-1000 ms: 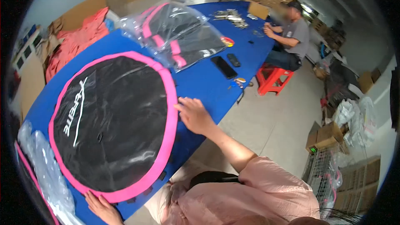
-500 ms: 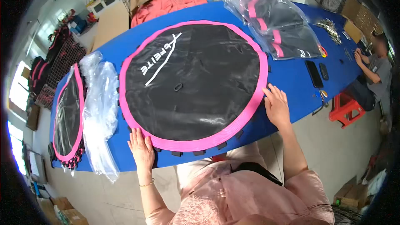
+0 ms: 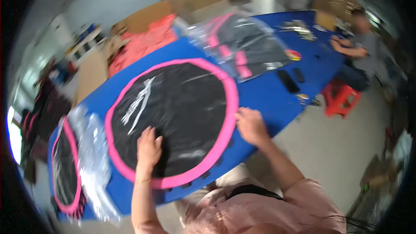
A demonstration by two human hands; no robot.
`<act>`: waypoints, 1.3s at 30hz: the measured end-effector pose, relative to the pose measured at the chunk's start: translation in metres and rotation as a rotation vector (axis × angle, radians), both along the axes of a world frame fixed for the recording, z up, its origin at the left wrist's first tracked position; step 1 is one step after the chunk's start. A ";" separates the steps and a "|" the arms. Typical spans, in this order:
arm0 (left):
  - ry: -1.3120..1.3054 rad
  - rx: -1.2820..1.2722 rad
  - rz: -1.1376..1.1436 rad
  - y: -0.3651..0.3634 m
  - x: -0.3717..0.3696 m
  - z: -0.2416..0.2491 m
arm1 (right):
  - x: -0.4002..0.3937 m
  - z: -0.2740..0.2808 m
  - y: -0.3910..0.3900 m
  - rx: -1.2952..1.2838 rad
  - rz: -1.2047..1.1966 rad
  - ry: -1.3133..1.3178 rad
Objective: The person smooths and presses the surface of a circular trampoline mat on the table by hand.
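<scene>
A round black mat (image 3: 186, 104) with a pink border and white lettering lies flat on the blue table (image 3: 273, 108). My left hand (image 3: 148, 149) is over the lower left part of the mat, fingers extended and thumb apart. The small black loop near the mat's middle does not show now; the hand may cover it. At the mat's right edge, my right hand (image 3: 252, 125) has its fingertips against the pink border, and it is slightly blurred. Dark tabs stick out along the near edge.
Clear plastic bags (image 3: 92, 147) and another pink-edged black mat (image 3: 66, 169) lie at left. A bagged pink-and-black piece (image 3: 251, 45) lies at the back. A phone (image 3: 287, 81) and metal parts (image 3: 298, 29) are at right. A person (image 3: 364, 47) sits near a red stool (image 3: 342, 97).
My left hand has gone from the near border onto the black surface. My right hand stays at the right border, its fingers more bent. The whole view has shifted and blurred.
</scene>
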State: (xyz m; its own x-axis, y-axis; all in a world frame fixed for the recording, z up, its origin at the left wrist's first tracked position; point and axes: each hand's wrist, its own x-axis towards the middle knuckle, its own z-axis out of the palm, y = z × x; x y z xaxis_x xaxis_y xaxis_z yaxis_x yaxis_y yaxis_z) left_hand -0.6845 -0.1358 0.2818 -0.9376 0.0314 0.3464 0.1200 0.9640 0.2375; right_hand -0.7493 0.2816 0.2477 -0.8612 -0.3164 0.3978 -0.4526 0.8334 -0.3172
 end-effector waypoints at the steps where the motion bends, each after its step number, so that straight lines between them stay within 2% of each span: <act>1: -0.022 0.004 0.003 -0.001 -0.009 -0.007 | 0.004 -0.001 0.002 -0.021 -0.006 0.045; 4: -0.174 0.003 0.058 -0.004 -0.022 -0.022 | 0.012 -0.007 0.002 -0.011 -0.004 0.134; 6: -0.233 0.029 0.059 -0.011 -0.029 -0.035 | 0.009 -0.017 0.001 -0.013 -0.016 0.103; 11: -0.334 -0.029 0.100 0.009 -0.016 -0.009 | 0.008 -0.018 0.001 0.009 -0.040 0.077; 14: -0.353 -0.067 0.135 0.015 -0.008 -0.010 | 0.000 -0.020 0.007 -0.141 -0.020 0.093; 16: -0.290 -0.075 0.072 0.004 -0.008 -0.020 | -0.014 -0.012 0.023 -0.492 0.030 -0.152; 17: -0.314 -0.059 0.086 0.002 -0.008 -0.021 | -0.019 0.006 0.035 -0.498 -0.081 -0.257; 18: -0.334 -0.038 0.101 0.003 -0.010 -0.021 | -0.030 0.015 0.050 -0.530 -0.116 -0.135; 19: -0.329 -0.033 0.096 0.004 -0.010 -0.020 | -0.053 0.016 0.069 -0.752 -0.012 -0.074; 20: -0.334 -0.040 0.106 0.006 -0.010 -0.018 | -0.061 0.054 0.079 -0.969 -0.140 -0.251; 21: -0.341 -0.047 0.117 0.008 -0.010 -0.018 | -0.080 0.068 0.100 -1.116 -0.146 -0.280; 22: -0.340 -0.043 0.114 0.009 -0.010 -0.019 | -0.083 0.095 0.116 -1.130 -0.208 -0.340; 23: -0.332 -0.040 0.119 0.009 -0.011 -0.021 | -0.088 0.110 0.127 -1.285 -0.211 -0.384; 24: -0.325 -0.039 0.125 0.008 -0.010 -0.021 | -0.098 0.110 0.141 -1.449 -0.128 -0.378; 26: -0.326 -0.038 0.130 0.008 -0.010 -0.022 | -0.097 0.121 0.145 -1.613 -0.091 -0.345; 28: -0.322 -0.031 0.137 0.009 -0.013 -0.023 | -0.095 0.117 0.142 -1.716 -0.023 -0.453; 30: -0.330 -0.037 0.139 0.008 -0.013 -0.024 | -0.098 0.089 0.136 -1.449 0.003 -0.543; 31: -0.330 -0.038 0.139 0.007 -0.012 -0.025 | -0.081 0.085 0.111 -1.404 -0.119 -0.529; 33: -0.325 -0.033 0.124 0.006 -0.012 -0.025 | -0.062 0.058 0.079 -1.240 -0.057 -0.577; 34: -0.325 -0.035 0.123 0.007 -0.011 -0.024 | -0.050 0.043 0.059 -1.207 0.022 -0.527; 35: -0.331 -0.030 0.119 0.009 -0.010 -0.022 | -0.060 -0.009 0.051 -1.292 0.254 -0.476; 36: -0.339 -0.026 0.116 0.011 -0.008 -0.020 | -0.055 -0.030 0.032 -1.123 0.229 -0.392; 38: -0.333 -0.051 0.099 0.014 -0.002 -0.024 | -0.026 -0.033 -0.007 -0.808 0.191 -0.264; 39: -0.325 -0.072 0.079 0.017 0.002 -0.025 | -0.005 -0.017 -0.023 -0.766 0.202 -0.333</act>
State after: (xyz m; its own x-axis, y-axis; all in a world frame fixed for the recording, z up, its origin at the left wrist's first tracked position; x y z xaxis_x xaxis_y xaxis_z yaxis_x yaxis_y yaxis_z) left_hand -0.6829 -0.1189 0.2567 -0.9991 -0.0318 0.0283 -0.0261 0.9829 0.1823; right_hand -0.7543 0.2589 0.2305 -0.9270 -0.2238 0.3009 -0.3528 0.2480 -0.9023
